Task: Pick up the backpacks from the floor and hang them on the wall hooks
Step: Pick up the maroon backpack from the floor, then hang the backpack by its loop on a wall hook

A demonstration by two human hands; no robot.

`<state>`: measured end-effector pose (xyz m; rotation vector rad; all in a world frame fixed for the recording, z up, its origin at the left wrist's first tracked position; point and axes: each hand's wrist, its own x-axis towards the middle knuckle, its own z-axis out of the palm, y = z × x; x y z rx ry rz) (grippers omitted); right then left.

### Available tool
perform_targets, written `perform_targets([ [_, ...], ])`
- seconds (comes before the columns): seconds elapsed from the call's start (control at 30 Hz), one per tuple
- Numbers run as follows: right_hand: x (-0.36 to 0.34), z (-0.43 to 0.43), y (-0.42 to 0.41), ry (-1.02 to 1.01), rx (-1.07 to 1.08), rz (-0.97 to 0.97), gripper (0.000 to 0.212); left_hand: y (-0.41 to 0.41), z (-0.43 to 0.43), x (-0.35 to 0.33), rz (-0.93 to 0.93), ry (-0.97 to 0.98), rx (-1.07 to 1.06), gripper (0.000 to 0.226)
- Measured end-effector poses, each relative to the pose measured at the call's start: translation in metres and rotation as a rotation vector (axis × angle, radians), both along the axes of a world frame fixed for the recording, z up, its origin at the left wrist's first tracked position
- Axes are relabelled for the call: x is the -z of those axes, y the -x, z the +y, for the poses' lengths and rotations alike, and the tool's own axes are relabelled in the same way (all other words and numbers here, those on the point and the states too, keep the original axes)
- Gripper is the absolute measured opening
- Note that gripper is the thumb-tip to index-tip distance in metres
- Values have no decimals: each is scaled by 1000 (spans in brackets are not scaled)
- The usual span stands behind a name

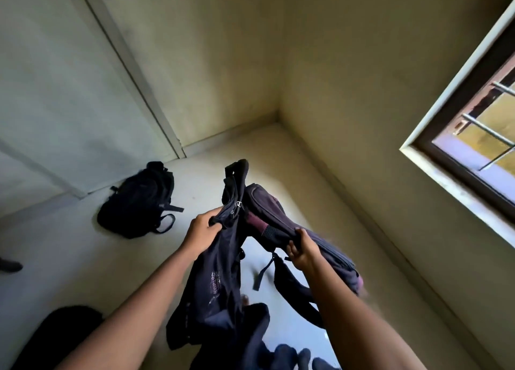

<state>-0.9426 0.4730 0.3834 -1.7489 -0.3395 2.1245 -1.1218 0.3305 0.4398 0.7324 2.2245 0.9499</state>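
Note:
I hold a dark purple backpack (267, 216) up in the air in front of me, above the floor. My left hand (202, 231) grips its dark fabric near the top, by a small metal buckle. My right hand (302, 248) clutches the bag's side edge. Its straps (260, 275) dangle below. A black backpack (139, 202) lies on the floor by the left wall. Another dark bag (64, 333) shows at the bottom left corner. No wall hooks are in view.
A room corner lies ahead, with plain walls and a pale floor (83, 258). A barred window (479, 135) opens in the right wall. A door or panel edge (131, 71) runs down the left wall. A dark shoe (9, 265) sits at the left edge.

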Motion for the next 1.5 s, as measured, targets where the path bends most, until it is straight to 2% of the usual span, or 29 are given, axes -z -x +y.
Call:
perform_targets([
  [0.1,12,31,37,19,122,-35,23,38,39,8,13,32,82,52],
  [0.27,26,75,74,-4,303,32,19,81,96,18,72,76,221,55],
  [0.33,34,91,77,-8,346,62,11,95,118,22,78,85,249,55],
  [0.43,48,109,82,32,363,108,12,120,149,34,81,123,296,58],
  [0.5,64,116,92,67,272,91,29,130,166,38,78,150,333,62],
  [0.57,68,121,118,53,79,86,42,137,182,35,84,191,361,62],
  [0.7,37,154,183,-19,-221,233,35,162,201,29,77,253,404,64],
  [0.83,11,183,235,-7,-405,121,82,186,204,22,98,277,556,72],
  [0.87,3,188,245,-12,-397,69,84,191,203,21,113,271,605,75],
  [0.97,1,197,270,-116,-361,-125,58,212,200,17,151,227,653,89],
  [1.03,1,201,280,-229,-431,-253,48,224,206,6,22,224,616,92],
  [1.13,-9,196,295,-397,-580,-338,44,239,218,-14,-551,179,370,72],
  [1.17,-12,191,304,-446,-611,-317,42,244,224,-20,-685,170,238,74],
  [1.2,-18,184,312,-497,-659,-301,40,246,233,-23,-732,170,136,73],
  [1.27,-25,169,330,-637,-780,-278,35,249,250,-22,-642,164,-11,60],
  [1.37,-27,156,348,-813,-911,-290,34,254,262,-17,-398,177,-235,76],
  [1.43,-27,155,352,-827,-879,-215,38,264,260,-17,-263,149,-298,67],
  [1.5,-28,154,356,-748,-795,-41,22,275,257,-18,-138,151,-319,51],
])
